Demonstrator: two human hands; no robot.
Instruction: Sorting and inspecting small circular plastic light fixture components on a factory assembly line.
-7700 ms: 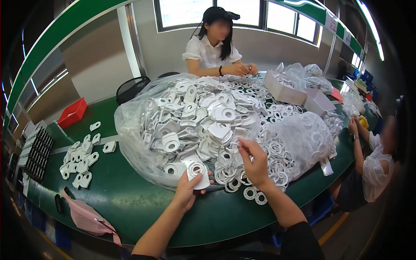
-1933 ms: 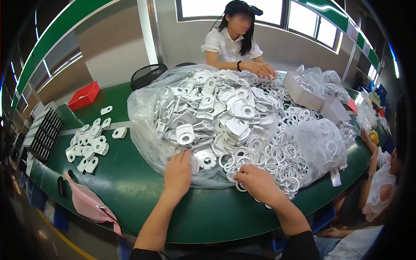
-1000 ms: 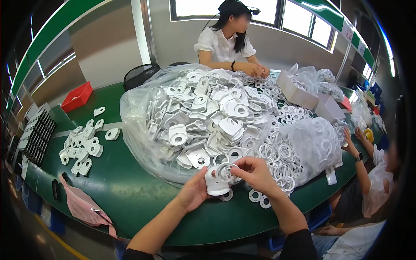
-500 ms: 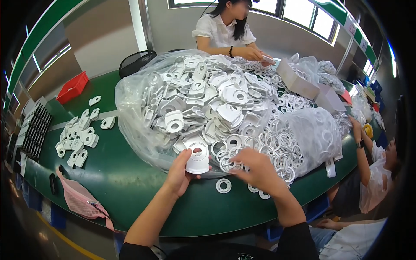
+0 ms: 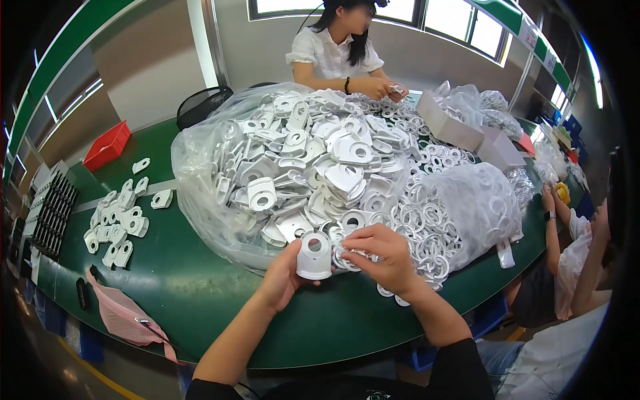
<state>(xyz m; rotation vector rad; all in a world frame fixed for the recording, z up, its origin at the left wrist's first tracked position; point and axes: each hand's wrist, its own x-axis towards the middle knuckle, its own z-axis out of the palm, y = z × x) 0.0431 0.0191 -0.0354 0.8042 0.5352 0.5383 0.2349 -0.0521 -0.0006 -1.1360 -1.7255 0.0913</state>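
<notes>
Left hand (image 5: 283,279) grips white plastic housing (image 5: 315,267), round hole facing up, over near side of green table (image 5: 233,327). Right hand (image 5: 387,258) just beside it, thumb and fingers nearly together; can't tell if anything's pinched. White rings (image 5: 425,232) heaped beyond right hand. More housings (image 5: 343,148) piled mid-table on clear plastic bag (image 5: 193,177). Pink mesh pouch (image 5: 127,313) at near-left edge.

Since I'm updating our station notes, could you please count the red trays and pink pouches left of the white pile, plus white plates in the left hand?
Red tray: 1
Pink pouch: 1
White plate in the left hand: 1
Total: 3
</notes>
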